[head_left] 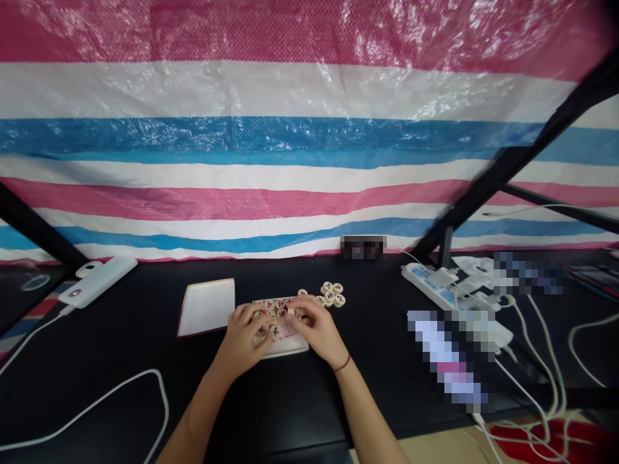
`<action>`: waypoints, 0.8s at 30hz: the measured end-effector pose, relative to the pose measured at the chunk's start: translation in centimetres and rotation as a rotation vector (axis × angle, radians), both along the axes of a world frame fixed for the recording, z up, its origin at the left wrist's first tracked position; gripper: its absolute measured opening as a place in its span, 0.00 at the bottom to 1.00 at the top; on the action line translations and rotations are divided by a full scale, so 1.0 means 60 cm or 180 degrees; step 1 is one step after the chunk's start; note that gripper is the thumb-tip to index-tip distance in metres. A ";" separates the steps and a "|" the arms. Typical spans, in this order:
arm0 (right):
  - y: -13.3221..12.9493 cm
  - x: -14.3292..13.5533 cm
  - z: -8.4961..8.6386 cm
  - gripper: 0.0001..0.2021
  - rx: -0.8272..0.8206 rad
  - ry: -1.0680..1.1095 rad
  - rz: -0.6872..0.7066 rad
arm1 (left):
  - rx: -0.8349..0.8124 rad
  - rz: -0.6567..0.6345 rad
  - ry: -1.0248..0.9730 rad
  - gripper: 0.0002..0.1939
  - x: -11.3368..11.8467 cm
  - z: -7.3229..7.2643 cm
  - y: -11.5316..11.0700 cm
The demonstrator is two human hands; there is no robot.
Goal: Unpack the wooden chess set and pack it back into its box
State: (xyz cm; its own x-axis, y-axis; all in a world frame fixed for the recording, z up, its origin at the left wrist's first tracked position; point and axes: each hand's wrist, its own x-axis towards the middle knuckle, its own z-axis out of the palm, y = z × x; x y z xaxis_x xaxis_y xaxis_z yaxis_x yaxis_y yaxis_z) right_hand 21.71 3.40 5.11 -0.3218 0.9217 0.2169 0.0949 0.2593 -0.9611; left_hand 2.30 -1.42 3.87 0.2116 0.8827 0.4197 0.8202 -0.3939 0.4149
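A shallow white box (285, 346) on the black table holds several round Chinese chess pieces (281, 314) with red and black characters. My left hand (246, 338) bends over the box's left side, its thumb and fingers closed around a black-marked Chinese chess piece (262, 331). From the right, my right hand (319, 327) reaches over the box and pinches a Chinese chess piece (291, 312) seen edge-on between thumb and fingers. Its fingers hide part of the box's right side. Beyond this hand lies a small group of loose pieces (330, 297).
An open box lid (209, 308) lies left of the box. A white power bank-like device (99, 281) with a cable is at far left. On the right are a power strip (430, 287), plugs, tangled white cables and a blurred-out object (447, 361). Striped sheeting (271, 142) hangs behind.
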 end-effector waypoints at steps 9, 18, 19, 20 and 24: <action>-0.045 -0.029 0.007 0.11 0.1069 -0.1750 0.0431 | 0.0034 0.0387 -0.0264 0.09 -0.017 -0.009 -0.014; -0.038 -0.028 0.029 0.07 0.0900 -0.3091 0.0507 | -0.0371 0.0276 0.0049 0.11 -0.011 0.005 -0.025; -0.038 -0.029 0.032 0.08 0.0852 -0.3198 0.0527 | -0.0391 0.0262 0.0066 0.12 -0.011 0.005 -0.026; -0.038 -0.031 0.035 0.08 0.0809 -0.3282 0.0539 | -0.0403 0.0255 0.0077 0.12 -0.011 0.006 -0.026; -0.037 -0.036 0.039 0.10 0.0719 -0.3426 0.0548 | -0.0380 0.0269 0.0105 0.13 -0.011 0.006 -0.027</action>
